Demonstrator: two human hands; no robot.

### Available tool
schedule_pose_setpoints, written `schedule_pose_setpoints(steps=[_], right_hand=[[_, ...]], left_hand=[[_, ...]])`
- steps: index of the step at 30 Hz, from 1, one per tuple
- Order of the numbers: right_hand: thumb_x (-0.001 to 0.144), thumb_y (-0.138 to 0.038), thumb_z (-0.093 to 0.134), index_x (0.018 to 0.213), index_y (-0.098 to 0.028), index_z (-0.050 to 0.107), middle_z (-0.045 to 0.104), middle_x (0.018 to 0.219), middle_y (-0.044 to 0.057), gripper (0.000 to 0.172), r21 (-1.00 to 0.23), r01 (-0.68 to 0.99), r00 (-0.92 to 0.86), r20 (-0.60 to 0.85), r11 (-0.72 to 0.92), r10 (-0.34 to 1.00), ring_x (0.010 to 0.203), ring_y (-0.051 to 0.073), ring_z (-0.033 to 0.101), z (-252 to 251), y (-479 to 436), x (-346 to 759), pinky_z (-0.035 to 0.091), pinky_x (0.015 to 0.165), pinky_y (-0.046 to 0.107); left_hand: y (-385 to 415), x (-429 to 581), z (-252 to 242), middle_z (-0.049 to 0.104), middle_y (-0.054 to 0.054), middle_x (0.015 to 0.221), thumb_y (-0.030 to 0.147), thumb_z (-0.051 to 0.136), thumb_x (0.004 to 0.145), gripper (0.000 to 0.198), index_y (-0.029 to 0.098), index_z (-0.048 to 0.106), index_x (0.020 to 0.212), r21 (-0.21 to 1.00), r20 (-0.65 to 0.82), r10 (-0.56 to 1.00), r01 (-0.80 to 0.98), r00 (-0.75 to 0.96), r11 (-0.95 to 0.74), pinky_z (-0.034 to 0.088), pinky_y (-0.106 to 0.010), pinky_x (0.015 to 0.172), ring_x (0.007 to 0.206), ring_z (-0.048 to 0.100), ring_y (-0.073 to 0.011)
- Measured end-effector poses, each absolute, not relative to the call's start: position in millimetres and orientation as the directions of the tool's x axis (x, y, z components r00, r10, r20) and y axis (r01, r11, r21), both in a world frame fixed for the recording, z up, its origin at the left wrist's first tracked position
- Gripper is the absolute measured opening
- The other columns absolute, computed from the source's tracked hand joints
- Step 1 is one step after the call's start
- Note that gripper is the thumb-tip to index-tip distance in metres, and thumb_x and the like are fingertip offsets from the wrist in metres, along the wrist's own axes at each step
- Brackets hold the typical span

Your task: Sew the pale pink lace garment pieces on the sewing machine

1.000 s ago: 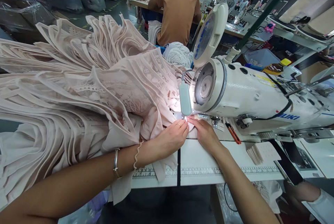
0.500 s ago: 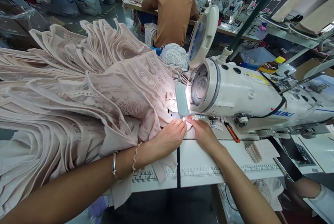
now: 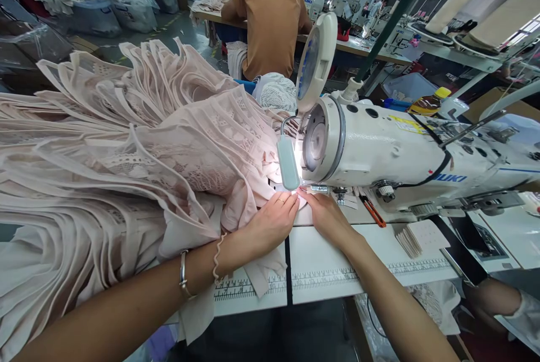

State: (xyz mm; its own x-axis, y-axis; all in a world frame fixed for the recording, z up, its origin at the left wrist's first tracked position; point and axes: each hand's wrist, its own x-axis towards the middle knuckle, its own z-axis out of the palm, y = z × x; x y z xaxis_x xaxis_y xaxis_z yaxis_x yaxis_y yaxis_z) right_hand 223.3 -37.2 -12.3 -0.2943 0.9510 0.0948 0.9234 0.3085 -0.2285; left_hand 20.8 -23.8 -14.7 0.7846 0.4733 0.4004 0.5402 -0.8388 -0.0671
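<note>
A white industrial sewing machine stands at the right, with a small lit lamp beside its head. Under the lamp, my left hand has its fingers bunched and closed on the edge of a pale pink lace garment. Close by on the right, my right hand pinches the same pink cloth, its fingertips almost touching the left ones. The lamp and my fingers hide the needle and the exact grip. A large pile of like garments fills the left side, draping over my left forearm.
Orange-handled thread snips lie below the machine arm. Further right are a stack of pale pieces and a dark phone. A printed ruler runs along the table's front edge. A person in brown sits ahead.
The whole view has shifted slightly, so the machine and background appear further left. Both hands stay together on the cloth by the lamp, with hardly any movement against the table.
</note>
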Motion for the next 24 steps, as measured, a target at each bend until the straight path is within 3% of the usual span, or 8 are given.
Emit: schedule_pose_setpoints(steps=[4,9,13,16,18,21,24], right_hand=[[0.089,-0.003,0.035,0.132,-0.029,0.062,0.073,0.117,0.005,0.056,-0.236,0.920,-0.299,0.095,0.314,0.949,0.111,0.024,0.066,-10.5,-37.7,222.0,0.054,0.095,0.038],[0.088,-0.002,0.036,0.138,-0.031,0.058,0.073,0.110,0.003,0.062,-0.215,0.948,-0.248,-0.031,0.236,0.968,0.092,0.022,0.067,0.3,-37.9,217.9,0.053,0.079,0.032],[0.085,0.001,0.036,0.136,-0.024,0.060,0.073,0.111,0.008,0.062,-0.163,0.956,-0.257,-0.064,0.244,0.964,0.095,0.025,0.067,6.0,-36.1,214.8,0.052,0.079,0.033],[0.084,0.002,0.039,0.128,-0.022,0.065,0.074,0.102,0.009,0.056,-0.119,0.959,-0.258,0.020,0.259,0.966,0.092,0.025,0.067,1.0,-37.1,217.8,0.052,0.075,0.034],[0.085,0.002,0.042,0.117,-0.023,0.070,0.074,0.102,0.008,0.049,-0.137,0.937,-0.307,0.121,0.322,0.944,0.092,0.023,0.067,-5.3,-39.3,221.8,0.052,0.077,0.032],[0.085,0.002,0.044,0.111,-0.026,0.071,0.074,0.108,0.004,0.046,-0.152,0.876,-0.408,0.271,0.457,0.872,0.098,0.021,0.066,-12.8,-43.0,226.4,0.053,0.084,0.031],[0.085,0.003,0.043,0.112,-0.026,0.070,0.075,0.106,0.003,0.048,-0.118,0.850,-0.448,0.353,0.514,0.821,0.098,0.020,0.066,-14.4,-45.1,227.1,0.053,0.088,0.031]], left_hand=[[-23.0,21.1,-17.2,0.065,-0.020,0.121,0.002,0.027,0.100,0.038,0.001,0.054,0.126,-0.065,0.401,0.491,0.559,0.773,-0.827,0.050,-0.041,0.097,0.114,0.062,-0.0261],[-24.4,19.9,-17.7,0.063,-0.019,0.125,0.003,0.025,0.101,0.040,0.003,0.050,0.131,-0.013,0.389,0.512,0.560,0.766,-0.828,0.046,-0.042,0.101,0.117,0.060,-0.0260],[-23.9,16.7,-10.8,0.064,-0.016,0.119,0.000,0.034,0.098,0.034,0.007,0.054,0.125,-0.114,0.384,0.473,0.549,0.793,-0.828,0.043,-0.041,0.099,0.112,0.060,-0.0256],[-15.6,11.0,-4.5,0.065,-0.009,0.094,-0.005,0.037,0.093,0.028,0.013,0.058,0.096,-0.206,0.367,0.437,0.530,0.821,-0.823,0.044,-0.036,0.086,0.087,0.061,-0.0212],[-6.9,5.4,-1.2,0.061,-0.005,0.079,-0.005,0.038,0.092,0.028,0.016,0.054,0.083,-0.201,0.383,0.429,0.527,0.818,-0.826,0.044,-0.033,0.075,0.075,0.057,-0.0198],[4.7,-3.7,2.1,0.058,-0.003,0.075,0.000,0.039,0.095,0.027,0.017,0.053,0.080,-0.136,0.436,0.412,0.511,0.800,-0.849,0.042,-0.030,0.070,0.072,0.053,-0.0193],[8.3,-8.8,3.4,0.061,-0.004,0.081,0.003,0.041,0.097,0.023,0.016,0.057,0.086,-0.119,0.466,0.376,0.478,0.801,-0.871,0.044,-0.032,0.081,0.078,0.054,-0.0192]])
